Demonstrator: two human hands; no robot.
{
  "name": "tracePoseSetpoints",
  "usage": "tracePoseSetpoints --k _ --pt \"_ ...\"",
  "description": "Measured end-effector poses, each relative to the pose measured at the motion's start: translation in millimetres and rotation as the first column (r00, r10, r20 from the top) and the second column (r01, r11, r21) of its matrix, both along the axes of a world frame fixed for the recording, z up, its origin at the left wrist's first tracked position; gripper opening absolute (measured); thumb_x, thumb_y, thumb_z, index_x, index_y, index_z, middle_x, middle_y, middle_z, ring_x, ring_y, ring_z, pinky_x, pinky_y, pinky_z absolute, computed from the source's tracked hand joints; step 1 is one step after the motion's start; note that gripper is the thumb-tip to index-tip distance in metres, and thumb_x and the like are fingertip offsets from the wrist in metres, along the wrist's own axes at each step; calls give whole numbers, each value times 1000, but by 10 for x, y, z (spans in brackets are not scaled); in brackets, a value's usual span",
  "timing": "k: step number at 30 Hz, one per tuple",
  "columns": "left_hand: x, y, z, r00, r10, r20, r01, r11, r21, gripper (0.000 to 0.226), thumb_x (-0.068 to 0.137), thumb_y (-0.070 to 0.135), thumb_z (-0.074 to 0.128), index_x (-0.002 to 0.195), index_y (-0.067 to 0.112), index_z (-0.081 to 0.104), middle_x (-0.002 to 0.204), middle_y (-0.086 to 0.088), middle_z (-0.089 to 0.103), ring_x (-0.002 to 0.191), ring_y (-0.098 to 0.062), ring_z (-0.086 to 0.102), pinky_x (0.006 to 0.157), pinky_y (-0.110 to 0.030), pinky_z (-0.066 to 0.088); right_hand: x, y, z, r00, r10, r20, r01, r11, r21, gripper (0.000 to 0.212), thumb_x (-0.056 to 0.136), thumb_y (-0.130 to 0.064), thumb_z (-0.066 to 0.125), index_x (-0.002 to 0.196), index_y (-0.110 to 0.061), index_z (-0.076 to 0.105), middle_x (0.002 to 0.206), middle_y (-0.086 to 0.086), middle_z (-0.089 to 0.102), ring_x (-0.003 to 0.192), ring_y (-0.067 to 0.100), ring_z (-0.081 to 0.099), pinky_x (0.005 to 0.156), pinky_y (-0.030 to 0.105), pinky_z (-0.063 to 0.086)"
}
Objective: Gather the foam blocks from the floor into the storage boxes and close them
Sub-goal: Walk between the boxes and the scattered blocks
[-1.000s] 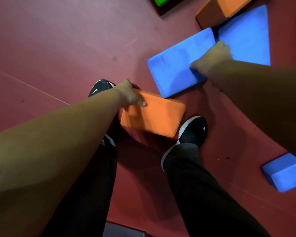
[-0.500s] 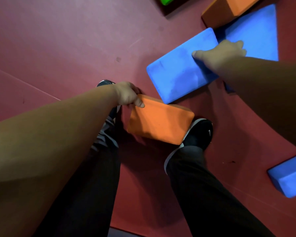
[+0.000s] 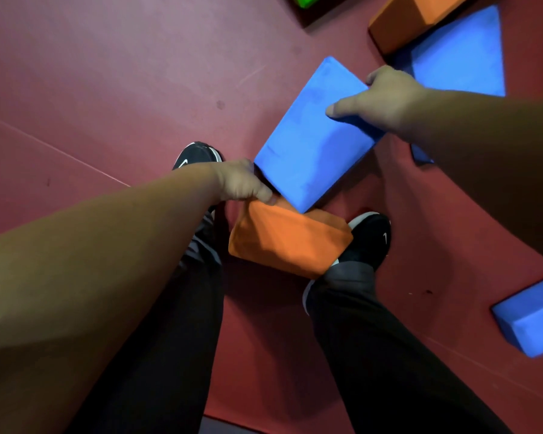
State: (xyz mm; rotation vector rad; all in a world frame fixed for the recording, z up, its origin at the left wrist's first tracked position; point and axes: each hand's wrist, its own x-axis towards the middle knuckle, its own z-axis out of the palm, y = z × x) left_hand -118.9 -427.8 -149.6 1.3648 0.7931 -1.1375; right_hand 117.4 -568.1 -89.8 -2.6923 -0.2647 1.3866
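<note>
Judging by how each is being carried one-handed by an edge, these are probably light, squishy foam, best pinched near a corner: the orange block (image 3: 289,242) is being gripped at its corner by the left hand (image 3: 242,183) over the black shoes (image 3: 370,239), and the blue block (image 3: 311,136) is being clutched at its short edge by the right hand (image 3: 380,101), overlapping the orange one. No writing is being shown anywhere, only a white swoosh on each shoe.
</note>
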Motion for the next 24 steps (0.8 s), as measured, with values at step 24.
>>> tracePoseSetpoints --k 24 --pt "837 167 2906 910 -134 392 -133 802 582 70 74 50 83 126 15 52 108 -2 56 95 -23 55 79 -34 45 -40 -61 2696 846 436 306 -417 900 -130 86 70 -47 86 136 -15 40 137 19 52 127 46 47 102 52 42"
